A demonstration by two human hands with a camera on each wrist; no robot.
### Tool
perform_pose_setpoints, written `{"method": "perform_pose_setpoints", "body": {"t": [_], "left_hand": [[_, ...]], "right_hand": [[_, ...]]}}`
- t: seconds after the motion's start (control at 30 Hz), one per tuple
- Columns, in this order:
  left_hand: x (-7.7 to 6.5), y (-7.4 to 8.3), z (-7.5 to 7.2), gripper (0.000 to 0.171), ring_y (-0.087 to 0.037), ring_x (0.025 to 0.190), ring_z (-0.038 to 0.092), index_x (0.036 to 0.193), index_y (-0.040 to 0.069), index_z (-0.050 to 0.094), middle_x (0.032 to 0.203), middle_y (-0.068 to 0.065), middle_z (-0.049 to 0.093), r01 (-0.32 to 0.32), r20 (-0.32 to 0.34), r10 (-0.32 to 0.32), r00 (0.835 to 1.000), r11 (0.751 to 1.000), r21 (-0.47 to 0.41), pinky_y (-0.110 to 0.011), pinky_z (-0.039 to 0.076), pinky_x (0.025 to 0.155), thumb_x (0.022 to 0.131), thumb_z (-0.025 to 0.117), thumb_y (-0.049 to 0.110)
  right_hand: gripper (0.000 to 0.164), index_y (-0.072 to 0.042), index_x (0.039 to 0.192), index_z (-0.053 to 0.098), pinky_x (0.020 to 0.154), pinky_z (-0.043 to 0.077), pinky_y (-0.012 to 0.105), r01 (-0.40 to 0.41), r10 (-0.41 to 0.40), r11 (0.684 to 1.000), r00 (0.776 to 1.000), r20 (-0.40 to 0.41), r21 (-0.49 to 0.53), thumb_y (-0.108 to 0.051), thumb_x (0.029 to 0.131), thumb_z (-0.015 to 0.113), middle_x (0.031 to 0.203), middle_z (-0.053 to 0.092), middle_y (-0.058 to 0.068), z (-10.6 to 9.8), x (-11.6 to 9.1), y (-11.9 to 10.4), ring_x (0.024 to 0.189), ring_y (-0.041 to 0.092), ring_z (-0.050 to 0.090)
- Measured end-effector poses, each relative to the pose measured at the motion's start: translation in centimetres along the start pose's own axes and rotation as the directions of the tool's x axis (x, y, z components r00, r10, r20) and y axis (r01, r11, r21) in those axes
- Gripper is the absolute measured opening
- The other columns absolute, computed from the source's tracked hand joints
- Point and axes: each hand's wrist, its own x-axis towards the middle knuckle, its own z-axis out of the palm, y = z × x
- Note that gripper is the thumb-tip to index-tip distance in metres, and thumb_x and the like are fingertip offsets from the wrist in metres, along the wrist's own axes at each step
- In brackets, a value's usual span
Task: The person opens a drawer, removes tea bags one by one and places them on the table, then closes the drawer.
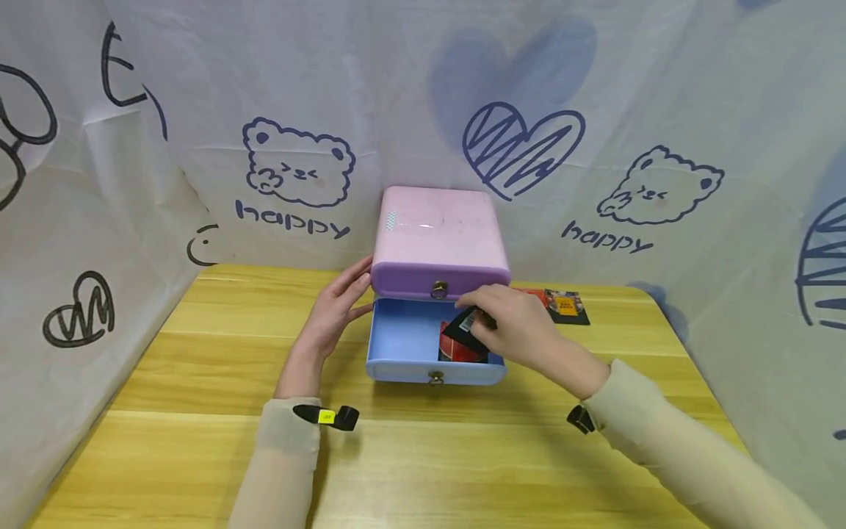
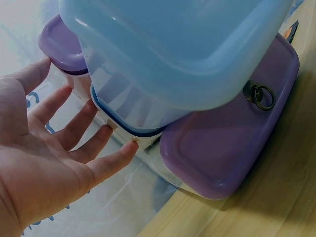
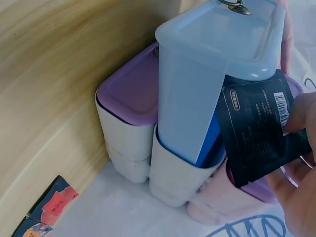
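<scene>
A small drawer cabinet [image 1: 443,228] has a pink top and a purple upper drawer front. Its light blue drawer [image 1: 403,330] is pulled out. Over the right part of that drawer, my right hand [image 1: 515,323] pinches a black sachet [image 3: 256,128] with a barcode between thumb and fingers. A red and black sachet [image 1: 456,349] lies in the drawer below it. My left hand [image 1: 330,308] is spread along the cabinet's left side, its fingertips [image 2: 129,147] at the white casing around the blue drawer.
More red and black sachets [image 1: 568,307] lie on the wooden table [image 1: 423,463] to the right of the cabinet. Another purple drawer front [image 2: 217,153] sits beneath the blue drawer. A white cloth with drawings [image 1: 410,95] hangs behind.
</scene>
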Motion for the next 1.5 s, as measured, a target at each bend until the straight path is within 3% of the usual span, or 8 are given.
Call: {"method": "perform_pose_setpoints", "body": {"t": [0.17, 0.47, 0.8, 1.07, 1.23, 1.5], "left_hand": [[0.0, 0.1, 0.0, 0.056, -0.025, 0.150, 0.037, 0.161, 0.015, 0.041, 0.165, -0.006, 0.040, -0.001, 0.005, 0.001, 1.000, 1.000, -0.013, -0.057, 0.045, 0.113, 0.110, 0.055, 0.031], [-0.1, 0.3, 0.0, 0.056, -0.026, 0.151, 0.036, 0.161, 0.015, 0.041, 0.165, -0.006, 0.039, -0.001, 0.003, 0.001, 1.000, 1.000, -0.008, -0.057, 0.045, 0.113, 0.110, 0.055, 0.031], [-0.1, 0.2, -0.1, 0.056, -0.026, 0.151, 0.036, 0.161, 0.015, 0.041, 0.165, -0.007, 0.040, 0.000, 0.003, 0.000, 1.000, 1.000, 0.000, -0.058, 0.045, 0.113, 0.110, 0.055, 0.032], [-0.2, 0.1, -0.1, 0.056, -0.026, 0.151, 0.036, 0.161, 0.015, 0.041, 0.165, -0.007, 0.040, 0.003, 0.005, -0.003, 1.000, 1.000, -0.009, -0.058, 0.045, 0.113, 0.109, 0.055, 0.032], [-0.1, 0.0, 0.0, 0.056, -0.027, 0.151, 0.036, 0.161, 0.014, 0.041, 0.165, -0.007, 0.040, 0.000, 0.007, 0.000, 1.000, 1.000, -0.012, -0.058, 0.044, 0.113, 0.110, 0.055, 0.031], [-0.1, 0.0, 0.0, 0.055, -0.026, 0.151, 0.036, 0.161, 0.014, 0.040, 0.165, -0.008, 0.039, -0.003, 0.013, 0.003, 1.000, 1.000, -0.007, -0.058, 0.044, 0.114, 0.110, 0.054, 0.030]], "right_hand": [[0.024, -0.010, 0.106, 0.074, 0.061, 0.057, 0.032, 0.024, -0.022, 0.999, 0.996, -0.085, 0.024, 0.000, 0.085, 0.069, 0.098, 0.075, 0.003, -0.5, -0.6, 0.7, 0.080, 0.017, 0.068], [0.022, -0.009, 0.105, 0.074, 0.068, 0.061, 0.038, 0.048, -0.043, 0.999, 0.987, -0.156, 0.024, 0.000, 0.086, 0.078, 0.100, 0.076, 0.005, -1.8, -1.7, 1.6, 0.085, 0.020, 0.072], [0.028, -0.005, 0.100, 0.075, 0.069, 0.060, 0.034, 0.091, -0.077, 0.995, 0.948, -0.310, 0.031, 0.012, 0.078, 0.077, 0.101, 0.074, 0.006, -3.3, -3.3, 2.7, 0.084, 0.020, 0.071], [0.017, -0.002, 0.098, 0.074, 0.089, 0.053, 0.016, 0.028, -0.015, 0.999, 0.941, -0.337, 0.035, 0.006, 0.084, 0.071, 0.101, 0.074, 0.008, -3.9, -5.2, 3.9, 0.090, 0.023, 0.071], [0.014, -0.002, 0.095, 0.073, 0.090, 0.050, 0.013, -0.005, 0.019, 0.999, 0.930, -0.368, 0.039, 0.004, 0.084, 0.069, 0.099, 0.074, 0.008, -3.6, -6.3, 4.8, 0.089, 0.025, 0.071], [0.020, -0.002, 0.094, 0.072, 0.094, 0.048, 0.011, -0.072, 0.085, 0.996, 0.934, -0.348, 0.050, 0.011, 0.080, 0.075, 0.099, 0.075, 0.010, -2.9, -8.0, 6.0, 0.092, 0.029, 0.071]]}}
